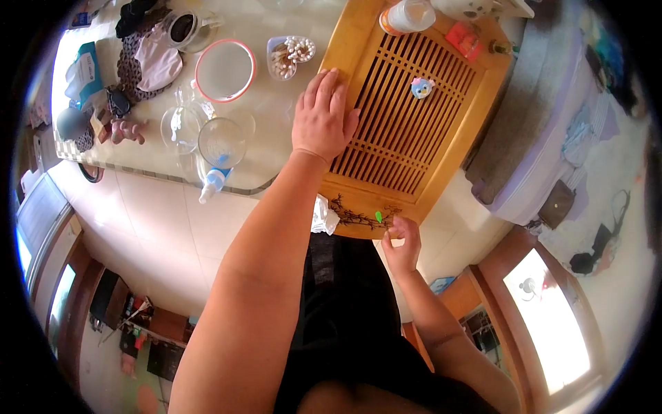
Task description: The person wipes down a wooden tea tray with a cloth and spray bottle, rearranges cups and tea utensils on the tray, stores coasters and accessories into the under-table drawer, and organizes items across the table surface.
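Observation:
My left hand [321, 117] lies flat on the left rim of a slatted wooden tea tray [441, 172], fingers stretched out, holding nothing. At the tray's near edge, the thumb and fingers of my right hand [403, 243] are pinched together; whatever is between them is too small to make out. Beside those fingertips lie dark, thin twig-like pieces [352, 215], strewn along the near rim. A small bright green piece [378, 217] sits among them. To their left is a crumpled white wrapper or paper [323, 216]. A small blue-and-pink animal figure [422, 87] stands on the slats.
A white cup [408, 16] and a red packet [463, 41] are at the tray's far end. On the table left are a cotton swab box [282, 59], a red-rimmed round mirror [225, 70], a clear glass [222, 141] and a blue-and-white bottle [215, 183] near the edge.

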Available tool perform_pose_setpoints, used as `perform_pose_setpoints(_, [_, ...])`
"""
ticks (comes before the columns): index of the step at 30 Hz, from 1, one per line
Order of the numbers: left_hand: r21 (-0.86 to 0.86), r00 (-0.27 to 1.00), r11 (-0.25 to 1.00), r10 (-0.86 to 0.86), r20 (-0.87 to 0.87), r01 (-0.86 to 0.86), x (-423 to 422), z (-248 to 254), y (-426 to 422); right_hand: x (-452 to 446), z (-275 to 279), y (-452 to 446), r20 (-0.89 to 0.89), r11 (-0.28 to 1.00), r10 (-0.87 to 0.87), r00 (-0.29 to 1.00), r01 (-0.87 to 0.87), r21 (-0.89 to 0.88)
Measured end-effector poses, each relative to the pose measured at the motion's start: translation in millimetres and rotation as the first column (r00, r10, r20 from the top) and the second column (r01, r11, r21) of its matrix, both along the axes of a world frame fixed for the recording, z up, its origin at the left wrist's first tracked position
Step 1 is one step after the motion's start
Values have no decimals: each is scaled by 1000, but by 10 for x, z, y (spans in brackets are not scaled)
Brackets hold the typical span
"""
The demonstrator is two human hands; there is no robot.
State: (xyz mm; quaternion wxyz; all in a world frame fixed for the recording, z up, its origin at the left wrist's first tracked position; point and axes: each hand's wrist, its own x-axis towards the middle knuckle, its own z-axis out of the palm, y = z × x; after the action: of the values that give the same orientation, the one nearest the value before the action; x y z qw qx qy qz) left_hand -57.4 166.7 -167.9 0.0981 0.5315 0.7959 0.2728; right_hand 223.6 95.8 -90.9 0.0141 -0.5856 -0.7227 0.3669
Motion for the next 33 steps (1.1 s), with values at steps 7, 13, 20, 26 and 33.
perform_pose_setpoints(7, [-16,998,1000,-5,60,6,-25,28,4,-476,326,-226,-318,977,175,932,-204,-59])
perform_pose_setpoints(13, [15,998,1000,2,58,-3,-12,22,-24,-1931,586,592,-618,962,211,758,-271,-5])
perform_pose_setpoints(20, [114,998,993,33,56,-39,-30,67,-5,-3134,188,953,-194,501,865,462,-797,336])
perform_pose_setpoints(26, [160,998,986,30,61,-40,-2,-21,-30,-3103,-55,1013,-77,440,893,443,-826,352])
perform_pose_setpoints(33, [183,994,983,8,109,-28,82,-293,-48,-3379,-104,1290,0,570,794,608,-746,344])
